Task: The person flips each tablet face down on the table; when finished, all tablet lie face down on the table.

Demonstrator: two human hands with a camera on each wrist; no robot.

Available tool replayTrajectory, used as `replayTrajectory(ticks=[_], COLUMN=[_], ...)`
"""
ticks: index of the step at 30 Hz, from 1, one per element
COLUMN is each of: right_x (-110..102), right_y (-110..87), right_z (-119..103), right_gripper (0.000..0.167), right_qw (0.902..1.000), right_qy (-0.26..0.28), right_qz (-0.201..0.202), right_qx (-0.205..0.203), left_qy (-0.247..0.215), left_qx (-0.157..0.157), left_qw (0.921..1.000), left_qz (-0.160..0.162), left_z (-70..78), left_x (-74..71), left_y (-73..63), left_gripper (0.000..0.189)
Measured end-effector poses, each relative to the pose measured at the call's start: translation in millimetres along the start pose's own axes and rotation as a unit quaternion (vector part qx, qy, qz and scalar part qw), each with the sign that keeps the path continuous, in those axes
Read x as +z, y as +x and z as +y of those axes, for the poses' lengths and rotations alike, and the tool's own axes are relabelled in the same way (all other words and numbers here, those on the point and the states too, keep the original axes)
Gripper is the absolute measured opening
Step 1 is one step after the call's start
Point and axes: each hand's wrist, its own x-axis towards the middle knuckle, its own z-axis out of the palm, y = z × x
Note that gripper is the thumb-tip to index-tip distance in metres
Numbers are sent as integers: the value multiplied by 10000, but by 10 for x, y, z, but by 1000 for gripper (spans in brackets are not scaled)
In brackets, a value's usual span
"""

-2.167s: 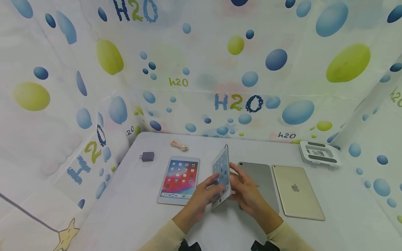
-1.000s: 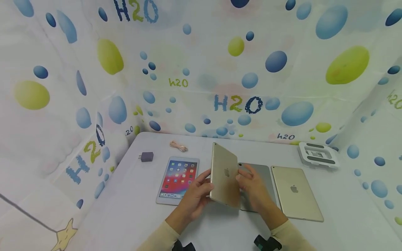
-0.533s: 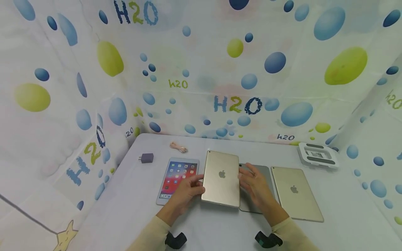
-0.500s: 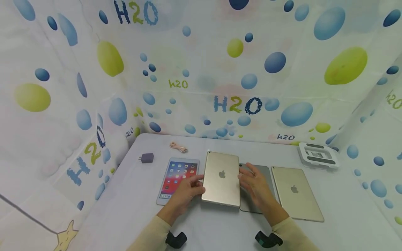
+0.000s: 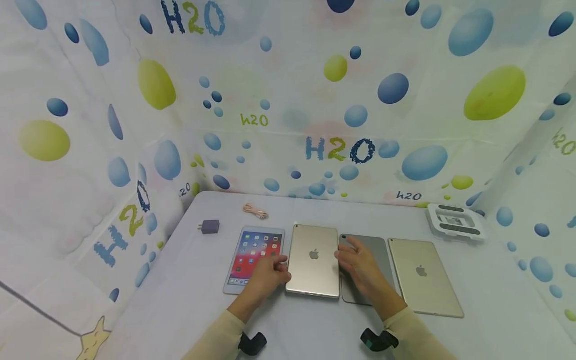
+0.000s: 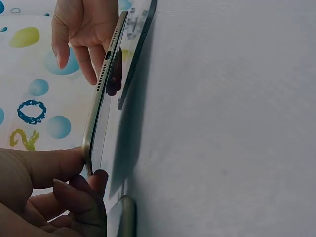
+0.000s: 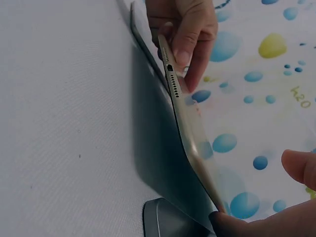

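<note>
A gold-backed tablet (image 5: 313, 272), back side up, is held low over the white table between my hands, its shadow beneath it. My left hand (image 5: 264, 279) pinches its left edge, thumb on the back and fingertips under the screen side, as the left wrist view shows. At the opposite edge, my right hand (image 5: 365, 272) supports the tablet with a fingertip; in the right wrist view the right thumb (image 7: 301, 169) is lifted away from it. Left of it lies a white tablet (image 5: 256, 250) with its screen lit, partly covered by my left hand. A grey tablet (image 5: 375, 245) lies under my right hand.
Another gold tablet (image 5: 425, 280) lies face down at the right. A dark plug adapter (image 5: 210, 227) and a coiled cable (image 5: 255, 211) are at the back left. A white plastic case (image 5: 456, 222) stands at the back right. Patterned cloth walls (image 5: 288, 120) surround the table.
The held tablet was turned from screen side to gold back, then lowered toward the table and slightly left. The right thumb has come away from its edge.
</note>
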Motion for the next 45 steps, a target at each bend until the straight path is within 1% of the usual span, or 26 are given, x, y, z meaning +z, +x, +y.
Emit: replayTrajectory(ticks=[4, 6, 10, 14, 18, 20, 22, 24, 26, 29, 31, 33, 35, 37, 40, 42, 45], right_x=[15, 31, 84, 113, 113, 109, 110, 109, 117, 157, 209, 292, 391, 503, 679, 796, 940], right_y=[-11, -17, -33, -56, -87, -102, -127, -151, -174, -207, -220, -224, -214, -184, -106, -56, -3], right_z=[4, 4, -17, -35, -46, -45, -53, -62, -77, -101, -106, -105, -92, -71, -37, -18, 4], right_gripper=[82, 80, 80, 78, 77, 77, 76, 75, 75, 72, 69, 66, 65, 65, 67, 67, 69], right_qw=[10000, 9999, 9997, 9992, 9992, 9991, 9991, 9989, 9987, 9990, 9994, 9995, 9991, 9981, 9956, 9936, 9893], right_qy=[30, 12, -135, -252, -203, -192, -192, -255, -294, -317, -245, -202, -112, -11, 185, 291, 414], right_qz=[-46, -84, -190, -236, -254, -285, -280, -260, -239, -172, -164, -239, -412, -619, -866, -982, -1180], right_qx=[57, 75, 122, 204, 228, 232, 263, 309, 336, 272, 162, 52, 0, 72, 307, 481, 745], left_qy=[603, 812, 999, 1104, 1122, 1052, 931, 878, 899, 1046, 1155, 1173, 1235, 1280, 1351, 1342, 1214], left_qx=[171, 227, 223, 292, 297, 205, 155, 188, 187, 168, 66, -19, -136, -256, -401, -478, -518], left_qw=[9980, 9963, 9943, 9927, 9921, 9931, 9946, 9950, 9945, 9916, 9890, 9873, 9852, 9835, 9821, 9823, 9847], left_qz=[122, 173, 285, 385, 481, 473, 440, 428, 499, 737, 926, 1070, 1183, 1254, 1247, 1214, 1139], left_z=[-5, 1, 13, 22, 43, 45, 47, 34, 9, -54, -111, -169, -229, -278, -326, -335, -316], left_x=[31, 43, 44, 28, 6, -23, -81, -167, -269, -433, -542, -657, -763, -856, -955, -989, -996], left_y=[4, 1, -19, -59, -113, -140, -171, -202, -248, -321, -370, -411, -446, -476, -497, -496, -482], left_gripper=[49, 49, 56, 62, 62, 60, 60, 60, 60, 60, 58, 56, 55, 55, 57, 58, 58])
